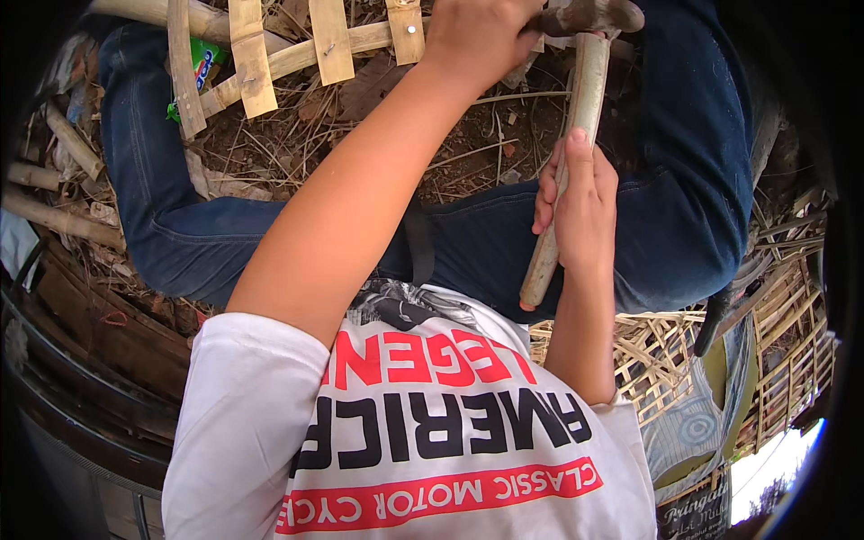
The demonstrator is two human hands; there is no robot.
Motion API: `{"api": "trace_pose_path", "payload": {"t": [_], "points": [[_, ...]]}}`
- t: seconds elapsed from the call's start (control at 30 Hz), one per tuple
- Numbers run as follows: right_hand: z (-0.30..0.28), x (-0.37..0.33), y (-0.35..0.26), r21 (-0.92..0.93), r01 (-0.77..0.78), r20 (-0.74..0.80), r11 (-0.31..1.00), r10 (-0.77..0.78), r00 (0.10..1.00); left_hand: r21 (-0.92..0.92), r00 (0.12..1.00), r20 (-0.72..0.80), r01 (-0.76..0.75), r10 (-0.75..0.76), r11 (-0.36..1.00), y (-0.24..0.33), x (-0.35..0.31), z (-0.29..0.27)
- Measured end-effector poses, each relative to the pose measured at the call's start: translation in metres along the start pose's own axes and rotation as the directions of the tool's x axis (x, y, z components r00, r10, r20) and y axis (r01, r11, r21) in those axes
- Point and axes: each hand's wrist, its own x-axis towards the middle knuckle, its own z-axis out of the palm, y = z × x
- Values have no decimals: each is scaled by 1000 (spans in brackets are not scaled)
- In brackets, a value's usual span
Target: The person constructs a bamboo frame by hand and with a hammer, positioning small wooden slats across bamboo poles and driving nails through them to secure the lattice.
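Observation:
My right hand is wrapped round the pale handle of a hammer, its thumb lying along the shaft. The dark metal hammer head is up at the top edge, right beside the fingertips of my left hand. That hand is bent closed, but the picture's edge and the hammer head hide what its fingers pinch. Just left of it, upright split bamboo slats cross a curved bamboo strip. Nail heads show in two of the slats, one in a middle slat and one in the slat nearest my left hand.
My legs in blue jeans spread around the work. Dry twigs and leaves litter the ground, with a green wrapper behind the slats. Bamboo pieces lie at left. Woven bamboo lattice and slatted bamboo work are at right.

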Motion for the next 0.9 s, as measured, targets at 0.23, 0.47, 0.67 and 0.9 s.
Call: {"api": "trace_pose_path", "payload": {"t": [0.23,0.47,0.67,0.9], "points": [[-5,-3,-6,-42,-54,-17,998,53,998,-59,999,-41,-13,11,998,5,-7,4],[-4,-12,-5,-19,-21,-55,1000,20,998,-8,1000,-10,14,-14,1000,2,-8,2],[-6,-12,4,122,23,-40,992,-18,999,-28,1000,-16,17,-17,999,3,-9,2],[-7,-8,-4,92,49,-83,995,-41,996,-9,999,-27,-18,18,1000,-2,-7,5]]}}
